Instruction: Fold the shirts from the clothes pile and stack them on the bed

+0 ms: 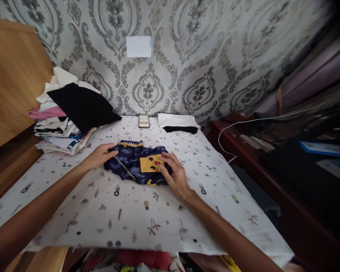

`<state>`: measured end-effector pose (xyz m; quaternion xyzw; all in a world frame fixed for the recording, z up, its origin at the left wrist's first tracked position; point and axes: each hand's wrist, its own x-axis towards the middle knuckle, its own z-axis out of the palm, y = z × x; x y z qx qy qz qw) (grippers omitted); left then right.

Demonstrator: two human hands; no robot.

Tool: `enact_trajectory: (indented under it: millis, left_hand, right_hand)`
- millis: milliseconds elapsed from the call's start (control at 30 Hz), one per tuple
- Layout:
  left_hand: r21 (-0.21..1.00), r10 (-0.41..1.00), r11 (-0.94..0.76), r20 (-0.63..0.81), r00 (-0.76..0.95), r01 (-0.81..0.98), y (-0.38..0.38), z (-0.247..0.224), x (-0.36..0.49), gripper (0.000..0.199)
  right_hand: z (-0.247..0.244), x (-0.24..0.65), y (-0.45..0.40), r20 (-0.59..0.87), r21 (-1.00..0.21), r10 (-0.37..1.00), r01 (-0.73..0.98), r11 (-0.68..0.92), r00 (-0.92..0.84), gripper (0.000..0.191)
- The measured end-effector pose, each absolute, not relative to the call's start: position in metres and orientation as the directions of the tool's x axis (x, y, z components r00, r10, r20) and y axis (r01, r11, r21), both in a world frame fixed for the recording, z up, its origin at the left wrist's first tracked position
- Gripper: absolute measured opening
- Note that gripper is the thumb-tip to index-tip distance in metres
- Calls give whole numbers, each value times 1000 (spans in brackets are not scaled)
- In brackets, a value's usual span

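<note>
Our left hand (102, 155) bears on the left end of the dark blue garment (129, 166); thumb and forefinger sit close together at its edge, and we cannot tell whether this grip pinches the fabric. Our right hand (176, 175) lies over the right end, its grip partly open, thumb and fingers parted, fingertips at the right side of the yellow face patch (146, 164). The garment lies crumpled on the printed white cover (102, 219), at the centre of the frame.

Beyond it, at upper centre, we note a small dark-edged flat object (144, 120); to its right, a folded white cloth (175, 120) lies on a folded black cloth (181, 130). At left we find a clothes stack (65, 141), with a black fabric piece (82, 104) draped over it, beside the wooden cabinet (14, 83). A white cable (252, 120) crosses the reddish-brown desk (217, 130) at right. A white sheet (138, 47) shows against the patterned wall (198, 49) at the top.
</note>
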<state>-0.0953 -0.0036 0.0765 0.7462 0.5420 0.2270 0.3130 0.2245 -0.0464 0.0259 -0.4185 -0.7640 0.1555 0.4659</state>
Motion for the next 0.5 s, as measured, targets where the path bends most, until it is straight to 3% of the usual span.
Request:
enact_trajectory:
  millis: [67, 167, 233, 367, 433, 500]
  left_hand:
    - [733, 904, -361, 124, 409, 576, -13, 97, -73, 35]
    - [712, 788, -525, 199, 583, 466, -29, 129, -33, 26]
    - [719, 728, -593, 289, 621, 361, -36, 144, -12, 23]
    - [779, 709, -619, 497, 500, 103, -32, 150, 2, 22]
    - [831, 726, -557, 489, 484, -5, -24, 141, -2, 31]
    - [872, 724, -490, 400, 562, 11, -16, 126, -11, 45]
  right_hand:
    - [50, 211, -47, 601, -559, 723, 467, 685, -341, 40]
    - [94, 198, -39, 603, -457, 618, 416, 786, -504, 72]
    - [120, 195, -30, 578, -465, 581, 354, 811, -572, 78]
    - [151, 203, -17, 475, -557, 621, 334, 761, -623, 38]
    - [158, 208, -16, 474, -566, 668, 383, 730, -573, 25]
    - [164, 213, -17, 510, -574, 704, 414, 706, -494, 29]
